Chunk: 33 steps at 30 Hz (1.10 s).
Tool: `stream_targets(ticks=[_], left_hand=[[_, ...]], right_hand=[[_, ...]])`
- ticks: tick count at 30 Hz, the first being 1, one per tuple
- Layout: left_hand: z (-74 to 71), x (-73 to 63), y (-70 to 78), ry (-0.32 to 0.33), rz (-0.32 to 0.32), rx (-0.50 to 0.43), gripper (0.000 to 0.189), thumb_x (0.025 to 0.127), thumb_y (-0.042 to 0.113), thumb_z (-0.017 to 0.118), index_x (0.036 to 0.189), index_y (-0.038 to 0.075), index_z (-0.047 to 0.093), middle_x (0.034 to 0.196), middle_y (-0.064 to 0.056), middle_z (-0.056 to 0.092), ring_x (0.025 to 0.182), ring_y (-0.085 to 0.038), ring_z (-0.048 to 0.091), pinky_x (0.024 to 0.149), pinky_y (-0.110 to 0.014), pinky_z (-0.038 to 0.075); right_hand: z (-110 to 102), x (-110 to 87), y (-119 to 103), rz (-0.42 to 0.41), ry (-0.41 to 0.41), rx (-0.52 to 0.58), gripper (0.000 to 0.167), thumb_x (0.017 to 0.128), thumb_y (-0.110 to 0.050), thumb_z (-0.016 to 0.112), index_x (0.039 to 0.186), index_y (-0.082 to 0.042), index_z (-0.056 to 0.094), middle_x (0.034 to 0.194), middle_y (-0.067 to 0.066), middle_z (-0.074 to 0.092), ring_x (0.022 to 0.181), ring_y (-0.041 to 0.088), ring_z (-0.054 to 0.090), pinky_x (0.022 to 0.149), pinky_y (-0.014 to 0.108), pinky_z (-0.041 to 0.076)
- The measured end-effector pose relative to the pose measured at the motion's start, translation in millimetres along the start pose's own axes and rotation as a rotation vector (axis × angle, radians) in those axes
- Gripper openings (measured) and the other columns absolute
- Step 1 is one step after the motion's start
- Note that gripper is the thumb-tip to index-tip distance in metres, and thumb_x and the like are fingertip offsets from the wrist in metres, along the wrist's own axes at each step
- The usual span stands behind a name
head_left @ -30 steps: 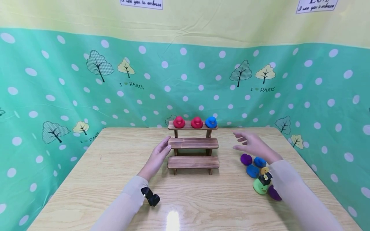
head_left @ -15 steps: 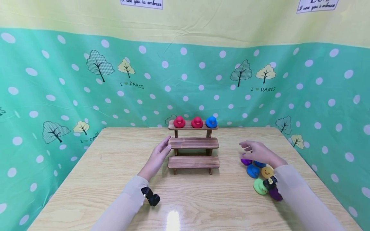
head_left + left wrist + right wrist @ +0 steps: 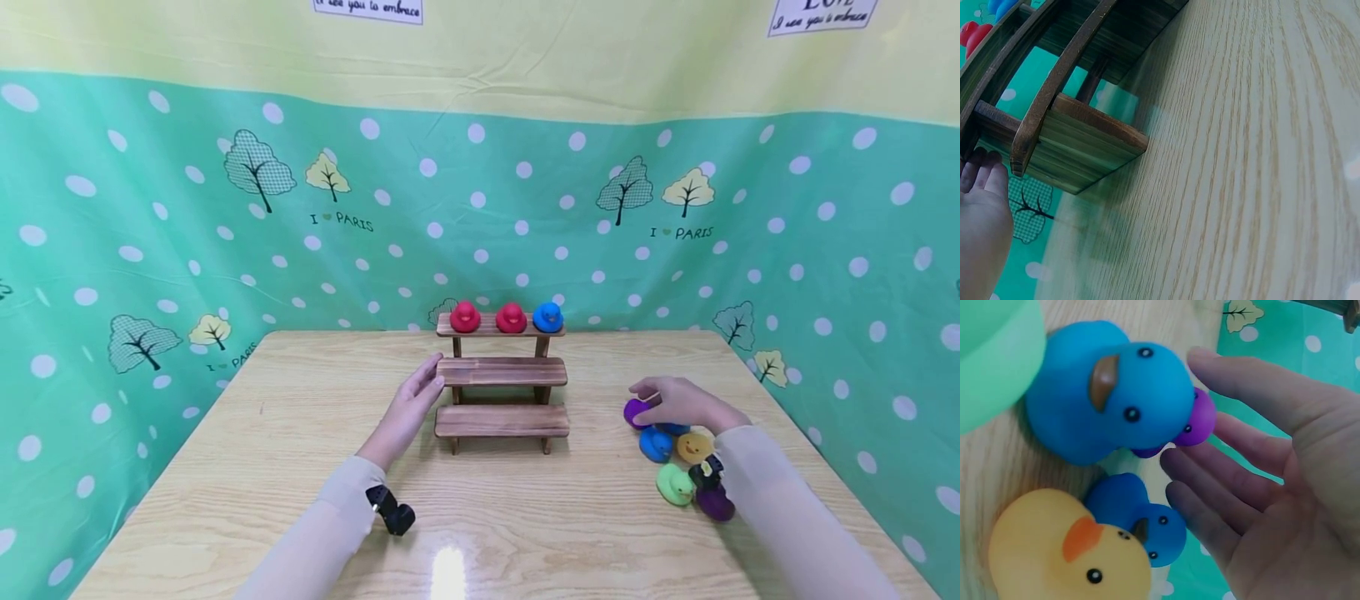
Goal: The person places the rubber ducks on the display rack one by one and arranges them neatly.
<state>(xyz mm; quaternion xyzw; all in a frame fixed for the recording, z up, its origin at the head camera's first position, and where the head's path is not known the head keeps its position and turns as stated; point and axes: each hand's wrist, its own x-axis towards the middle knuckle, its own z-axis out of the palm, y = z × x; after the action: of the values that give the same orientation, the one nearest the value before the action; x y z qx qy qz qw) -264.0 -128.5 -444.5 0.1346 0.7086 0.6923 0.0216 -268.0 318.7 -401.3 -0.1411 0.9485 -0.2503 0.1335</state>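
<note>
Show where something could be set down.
Bare: middle shelf, lower shelf, and the tabletop left of the left hand or between stand and green duck. Crowded: the upper shelf, with three ducks, and the duck cluster by the right hand.

Smooth matt ducks [image 3: 1075,394], wooden stand [image 3: 501,372], glossy tabletop [image 3: 525,517]

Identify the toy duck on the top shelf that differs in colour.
The blue toy duck, at the top shelf's right end; the other two toy ducks are red.

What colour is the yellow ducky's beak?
Orange; the beak shows best in the right wrist view.
</note>
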Motion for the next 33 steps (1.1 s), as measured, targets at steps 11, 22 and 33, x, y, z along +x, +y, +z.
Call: stream_targets(ticks=[11, 22, 33], left_hand=[[0.9, 1.1, -0.9, 0.008, 0.002, -0.015, 0.056, 0.108, 0.024, 0.049, 0.158, 0.008, 0.030, 0.159, -0.016, 0.032, 0.145, -0.029, 0.031, 0.119, -0.036, 0.031], [0.7, 0.4, -1.0, 0.008, 0.007, 0.008, 0.057, 0.108, 0.025, 0.049, 0.158, 0.008, 0.029, 0.157, -0.018, 0.033, 0.144, -0.032, 0.033, 0.119, -0.038, 0.030], [1.3, -0.1, 0.3, 0.007, 0.004, 0.000, 0.056, 0.108, 0.025, 0.049, 0.158, 0.009, 0.030, 0.158, -0.016, 0.032, 0.145, -0.029, 0.032, 0.119, -0.036, 0.031]], right_hand=[[2, 5.7, 9, 0.002, -0.044, -0.029, 0.054, 0.087, -0.018, 0.078, 0.130, 0.008, 0.059, 0.122, 0.026, 0.062, 0.112, 0.043, 0.059, 0.095, 0.058, 0.052], [4, 6.3, 11, -0.002, -0.029, -0.023, 0.053, 0.087, -0.018, 0.078, 0.130, 0.008, 0.059, 0.123, 0.026, 0.062, 0.113, 0.043, 0.059, 0.096, 0.058, 0.051], [-3, -0.7, 4, -0.031, 0.023, -0.031, 0.053, 0.089, -0.018, 0.076, 0.130, 0.010, 0.058, 0.124, 0.028, 0.062, 0.110, 0.041, 0.061, 0.093, 0.055, 0.054]])
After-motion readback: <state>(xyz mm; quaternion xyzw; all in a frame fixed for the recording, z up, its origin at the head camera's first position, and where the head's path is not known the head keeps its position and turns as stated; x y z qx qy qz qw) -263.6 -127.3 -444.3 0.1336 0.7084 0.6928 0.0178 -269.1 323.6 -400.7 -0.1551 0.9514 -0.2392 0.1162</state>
